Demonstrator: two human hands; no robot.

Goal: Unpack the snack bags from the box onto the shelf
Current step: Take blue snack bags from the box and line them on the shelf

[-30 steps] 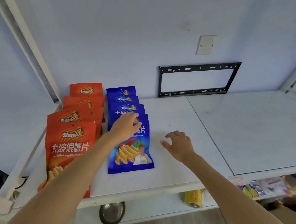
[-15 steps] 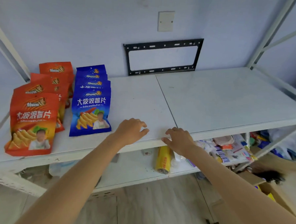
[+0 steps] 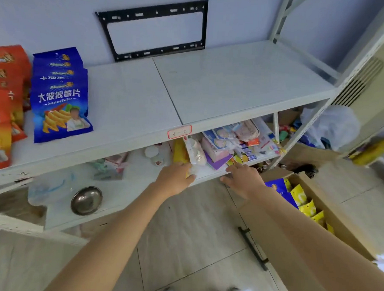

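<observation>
A row of blue snack bags lies overlapped on the white upper shelf at the left, with orange snack bags beside it at the frame's left edge. An open cardboard box stands on the floor at the right, holding blue and yellow bags. My left hand and my right hand hang empty in front of the lower shelf's edge, fingers loosely apart. The right hand is just left of the box.
The lower shelf carries a metal bowl, a yellow roll and several mixed packets. A black bracket is fixed to the wall. A white plastic bag lies behind the shelf's right post. Tiled floor is below.
Both hands have dropped from the upper shelf's front edge to the lower shelf's level. My view has swung down and right, bringing the box into sight.
</observation>
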